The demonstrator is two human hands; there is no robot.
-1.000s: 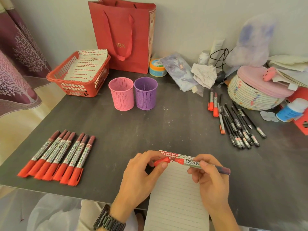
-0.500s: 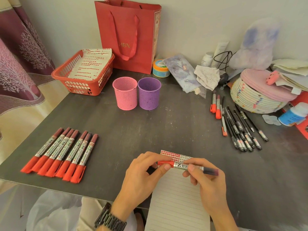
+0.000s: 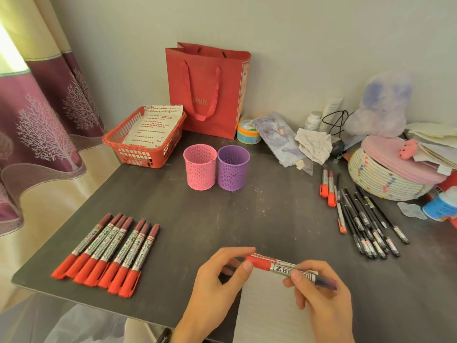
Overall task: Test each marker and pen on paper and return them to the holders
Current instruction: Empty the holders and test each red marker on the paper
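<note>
Left hand (image 3: 217,285) pinches cap (image 3: 261,263) of red marker (image 3: 279,268); right hand (image 3: 324,300) grips its barrel, above lined paper (image 3: 267,315) at table (image 3: 247,214) near edge. I'd push cap straight on till seated, barrel steady.

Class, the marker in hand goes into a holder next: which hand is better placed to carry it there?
Probably the left hand: it pinches the marker at its cap, and the pink holder stands straight beyond it. The right hand grips the barrel farther right.
</note>
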